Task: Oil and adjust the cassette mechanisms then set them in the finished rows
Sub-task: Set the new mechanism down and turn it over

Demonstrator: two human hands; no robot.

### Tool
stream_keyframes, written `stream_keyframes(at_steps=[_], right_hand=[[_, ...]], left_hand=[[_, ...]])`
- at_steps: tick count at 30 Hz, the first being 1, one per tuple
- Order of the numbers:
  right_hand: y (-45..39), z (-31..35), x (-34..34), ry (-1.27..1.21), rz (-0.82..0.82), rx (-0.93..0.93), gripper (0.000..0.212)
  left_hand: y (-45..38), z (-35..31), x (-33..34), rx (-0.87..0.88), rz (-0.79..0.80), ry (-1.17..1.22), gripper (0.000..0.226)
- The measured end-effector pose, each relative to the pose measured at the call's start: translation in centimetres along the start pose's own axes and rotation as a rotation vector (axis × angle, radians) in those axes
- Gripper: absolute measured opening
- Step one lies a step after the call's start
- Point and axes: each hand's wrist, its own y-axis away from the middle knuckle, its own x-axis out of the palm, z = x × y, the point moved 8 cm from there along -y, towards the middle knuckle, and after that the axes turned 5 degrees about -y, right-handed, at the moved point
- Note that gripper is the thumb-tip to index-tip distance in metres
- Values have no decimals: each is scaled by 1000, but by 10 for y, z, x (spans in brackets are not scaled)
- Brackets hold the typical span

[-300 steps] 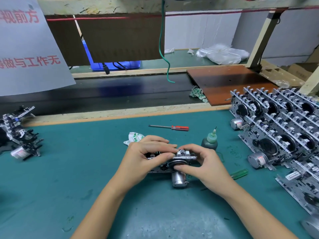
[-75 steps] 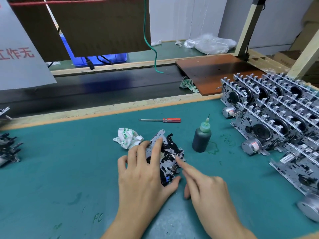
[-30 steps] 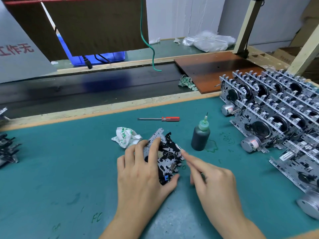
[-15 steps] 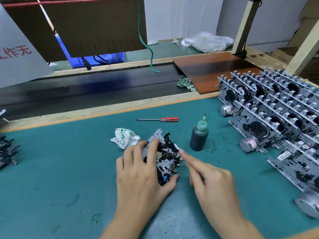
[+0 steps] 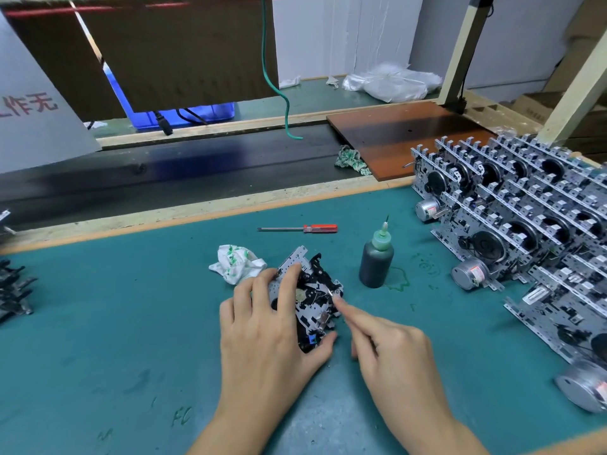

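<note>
Mechanism: one cassette mechanism [image 5: 308,297] lying flat on the green worktop [image 5: 98,323], pretty much dead centre
Left hand: left hand [image 5: 266,333] on top of it, fingers spread out straight, thumb against the near edge
Right hand: right hand [image 5: 394,346] has its index finger poking the right edge, other fingers curled, gripping nothing
Oil: dark oil bottle [image 5: 376,261] upright just right of it
Finished rows: finished rows [image 5: 525,218] stacked far right
Extras: screwdriver [image 5: 299,228] further back, crumpled rag [image 5: 236,263] beside the mechanism

The white hanging sign [image 5: 29,126] reads "作无" in red; the green mat [image 5: 131,323] bears "FC".
</note>
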Motion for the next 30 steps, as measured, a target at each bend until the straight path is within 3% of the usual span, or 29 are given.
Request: stream_keyframes(at_steps=[30], right_hand=[[1,-2,1,-45,4,13,34]], left_hand=[[0,0,-1,-2,-24,3,76]])
